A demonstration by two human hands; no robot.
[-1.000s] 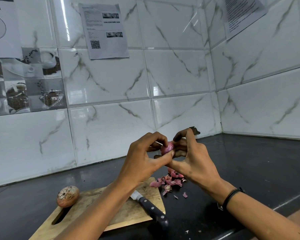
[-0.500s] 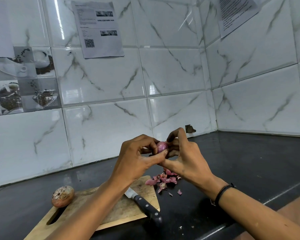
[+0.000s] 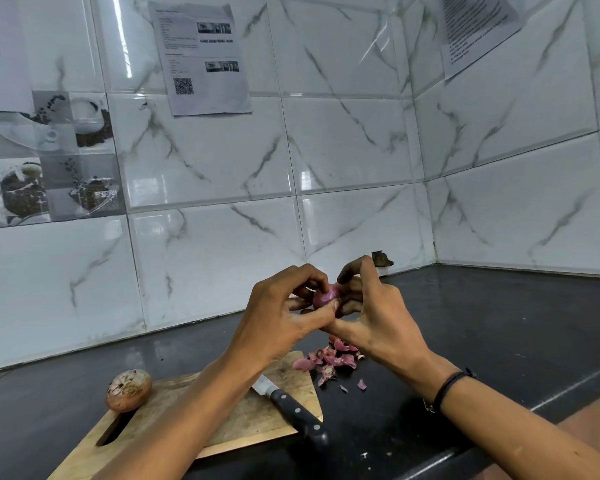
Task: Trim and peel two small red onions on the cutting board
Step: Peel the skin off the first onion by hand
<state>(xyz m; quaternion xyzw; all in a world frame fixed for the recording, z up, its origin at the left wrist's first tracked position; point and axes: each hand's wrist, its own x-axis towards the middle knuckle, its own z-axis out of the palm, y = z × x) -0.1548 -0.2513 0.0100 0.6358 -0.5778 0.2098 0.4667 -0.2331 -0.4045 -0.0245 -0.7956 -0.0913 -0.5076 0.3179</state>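
A small pink-red onion (image 3: 325,295) is held up in the air between both hands, above the black counter. My left hand (image 3: 284,317) pinches it from the left with thumb and curled fingers. My right hand (image 3: 374,313) cups it from the right, its fingers curled round the far side. Most of the onion is hidden by fingers. A second onion (image 3: 129,389), brown and in its dry skin, sits at the left end of the wooden cutting board (image 3: 243,420). A black-handled knife (image 3: 291,408) lies on the board, its blade partly under my left forearm.
A heap of pink onion peels (image 3: 329,360) lies on the black counter (image 3: 499,341) just past the board's right corner. White marble-look tiled walls meet in a corner at the back right. Papers are stuck on the wall.
Both hands stay on the small onion, with the fingers shifting slightly round it. The view has dipped and shifted a little; the board, knife and second onion lie as before.
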